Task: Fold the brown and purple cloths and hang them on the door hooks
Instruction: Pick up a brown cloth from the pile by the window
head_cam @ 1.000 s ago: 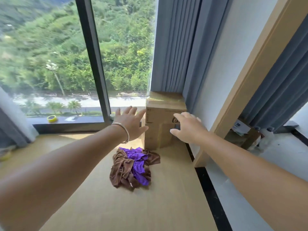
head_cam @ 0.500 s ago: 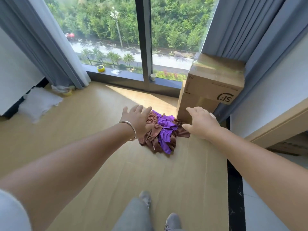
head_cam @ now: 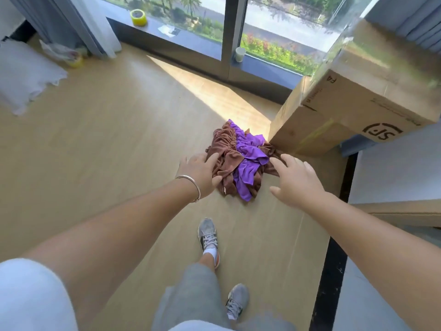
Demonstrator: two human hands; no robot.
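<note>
the left hand (head_cam: 200, 172), fingers spread and holding nothing, sits at the left edge of the crumpled brown cloth (head_cam: 224, 151) in the middle of the frame, its fingertips seemingly just on the fabric. the purple cloth (head_cam: 249, 161) lies tangled down the heap's middle, the heap running from near the feet up toward the cardboard box (head_cam: 338, 111) at right. the right hand (head_cam: 296, 181), also open and empty, hovers at the heap's right edge, about as near as the left.

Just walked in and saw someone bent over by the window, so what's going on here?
A person is reaching down with both hands to a crumpled heap on the floor: a brown cloth tangled with a purple cloth, beside stacked cardboard boxes. The left hand touches the brown cloth with spread fingers; the right hand hovers open at the heap's other side. Nothing is lifted or folded yet.
</note>
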